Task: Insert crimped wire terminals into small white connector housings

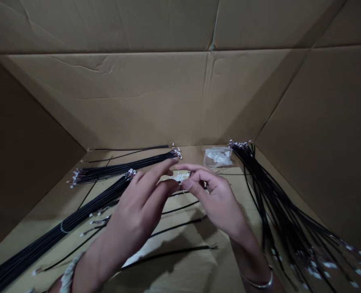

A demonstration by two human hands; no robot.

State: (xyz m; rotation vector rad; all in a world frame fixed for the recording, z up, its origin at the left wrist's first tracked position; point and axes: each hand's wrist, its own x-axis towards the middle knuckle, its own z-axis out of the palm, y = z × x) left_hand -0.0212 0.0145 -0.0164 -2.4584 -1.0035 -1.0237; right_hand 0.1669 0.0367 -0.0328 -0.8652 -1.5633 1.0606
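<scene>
Two bare hands meet over a cardboard surface (217,264), walled by cardboard on the sides I can see. The left hand (137,207) and right hand (219,199) each have thumb and forefinger pinched together on a small cable end (180,183), in the narrow gap between them. Such a tiny piece probably calls for fingertips rather than palms; it is dim and mostly covered, so I can't tell exactly which part each grip clamps.

Just beyond, a pile of white connectors (180,176) lies within easy reach, likely for quick picking. Several loose black cables (171,253) lie spaced apart beneath the hands, perhaps to keep each one separate. To the left, a band (63,228) keeps a tied cable bundle (88,209) together; behind it lies another cable bundle (131,163). A clear plastic bag (218,156) of white pieces sits at the back, beside a fanned cable bundle (268,191) on the right.
</scene>
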